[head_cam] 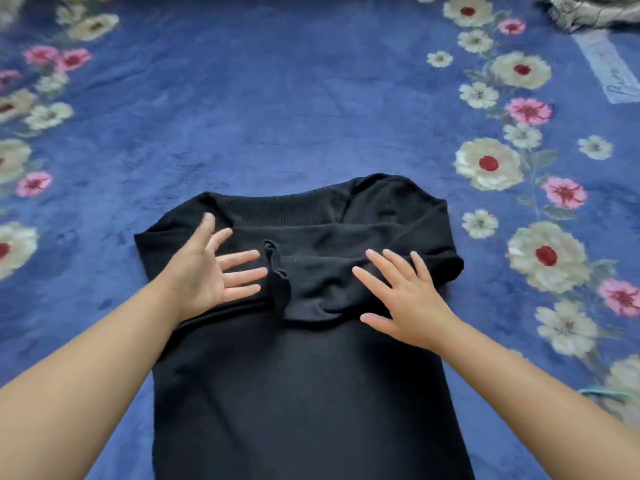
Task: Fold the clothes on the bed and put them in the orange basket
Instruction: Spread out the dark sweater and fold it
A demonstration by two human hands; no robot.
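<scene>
A black knit sweater (304, 393) lies flat on the bed, its collar end away from me and both sleeves folded across the chest. My left hand (211, 271) hovers over the left shoulder part with fingers spread, palm turned inward. My right hand (401, 299) lies with straight spread fingers on the folded right sleeve. Neither hand grips any cloth. The orange basket is out of view.
The bed is covered by a blue plush blanket (277, 98) with cream and pink flowers along both sides. A crumpled grey patterned garment (588, 12) lies at the far right corner. A pale label patch (609, 67) sits on the blanket below it.
</scene>
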